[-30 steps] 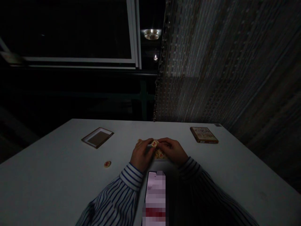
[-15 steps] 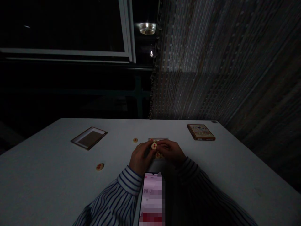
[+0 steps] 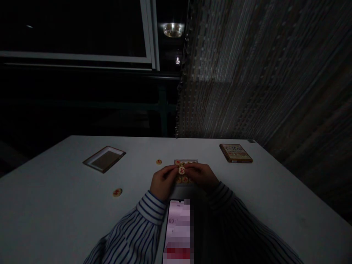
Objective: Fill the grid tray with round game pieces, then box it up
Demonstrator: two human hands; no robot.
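Both hands meet at the middle of the white table (image 3: 66, 216). My left hand (image 3: 162, 181) and my right hand (image 3: 202, 176) pinch one round wooden game piece (image 3: 181, 170) with a red mark between their fingertips. Under them lies a small tray (image 3: 186, 162) holding several similar round pieces. Striped sleeves cover both forearms. The room is dim.
Two loose round pieces lie on the table, one (image 3: 158, 161) left of the tray, another (image 3: 117, 192) further left and nearer. An open box lid (image 3: 104, 159) sits at the left, a printed box (image 3: 235, 153) at the right. A lit phone (image 3: 178, 231) stands below my hands. A curtain (image 3: 261, 73) hangs behind.
The view shifted, so everything slid left. My hands stay together on the marked piece, which sits slightly lower over the tray.
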